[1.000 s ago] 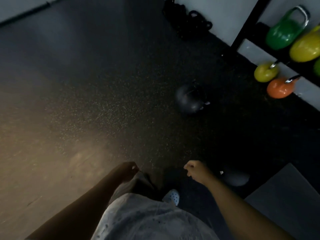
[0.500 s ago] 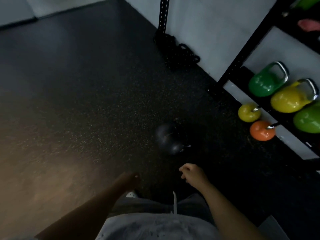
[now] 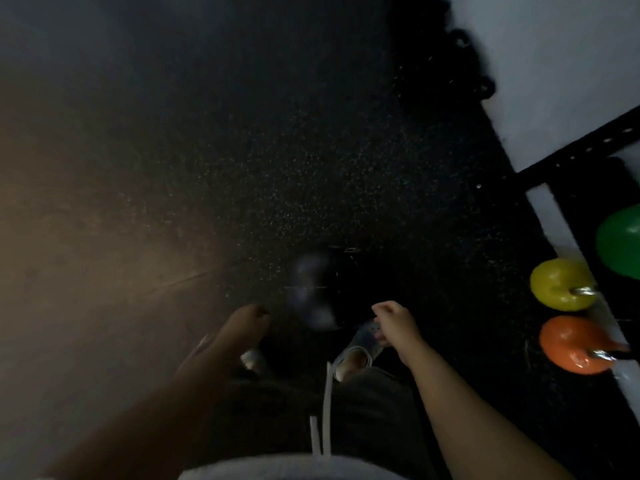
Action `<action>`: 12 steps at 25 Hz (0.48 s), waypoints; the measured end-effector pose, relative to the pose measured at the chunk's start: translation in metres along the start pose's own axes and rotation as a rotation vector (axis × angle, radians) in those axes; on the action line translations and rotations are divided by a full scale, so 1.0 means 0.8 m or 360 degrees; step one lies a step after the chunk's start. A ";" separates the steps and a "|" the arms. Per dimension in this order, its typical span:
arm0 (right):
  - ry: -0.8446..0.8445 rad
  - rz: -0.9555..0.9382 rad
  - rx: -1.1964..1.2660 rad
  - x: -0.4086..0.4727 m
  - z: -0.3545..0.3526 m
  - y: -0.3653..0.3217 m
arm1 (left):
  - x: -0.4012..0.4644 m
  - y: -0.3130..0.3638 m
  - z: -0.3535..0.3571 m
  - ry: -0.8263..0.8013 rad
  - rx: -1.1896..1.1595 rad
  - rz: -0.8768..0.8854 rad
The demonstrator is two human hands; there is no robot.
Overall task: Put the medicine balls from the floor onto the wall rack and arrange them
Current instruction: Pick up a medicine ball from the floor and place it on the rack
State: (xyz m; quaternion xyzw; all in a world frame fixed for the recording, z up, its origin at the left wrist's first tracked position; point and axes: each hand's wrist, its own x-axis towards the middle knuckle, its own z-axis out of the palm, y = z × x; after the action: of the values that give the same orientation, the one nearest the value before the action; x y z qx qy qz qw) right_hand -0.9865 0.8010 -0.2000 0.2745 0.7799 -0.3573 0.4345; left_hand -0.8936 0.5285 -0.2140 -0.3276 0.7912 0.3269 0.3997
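Closer now than a moment ago, the dark ball (image 3: 317,289) is lying on the floor (image 3: 207,150) just above the two hands at lower centre of the frame, where earlier it sat well above them. Both hands are empty — the left hand (image 3: 250,320) is curling loosely, the right hand (image 3: 393,322) is half closed with fingers bent, and neither is touching the ball.

A foot in a pale clog (image 3: 360,344) is standing right beside the ball, so a careless step could be knocking it away, and a hasty one-handed grab could be letting a heavy ball slip.

Blur and dim light are smearing the ball's outline — its markings are unreadable. At right the rack (image 3: 568,150) with yellow (image 3: 557,284), orange (image 3: 571,344) and green kettlebells (image 3: 620,240) is being cut off by the frame edge.
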 end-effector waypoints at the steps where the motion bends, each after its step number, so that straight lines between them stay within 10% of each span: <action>1: -0.0033 0.0043 -0.0025 0.031 -0.003 -0.004 | 0.020 0.011 0.014 0.0025 -0.0074 -0.0041; 12: 0.0085 0.0319 0.0257 0.406 0.099 0.040 | 0.347 0.005 0.148 0.0144 -0.0808 -0.0541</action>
State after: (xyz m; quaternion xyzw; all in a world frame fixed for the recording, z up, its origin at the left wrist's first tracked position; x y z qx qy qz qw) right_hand -1.0779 0.7950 -0.5232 0.3944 0.7287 -0.3662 0.4235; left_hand -0.9763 0.5518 -0.5033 -0.5590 0.6350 0.4277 0.3184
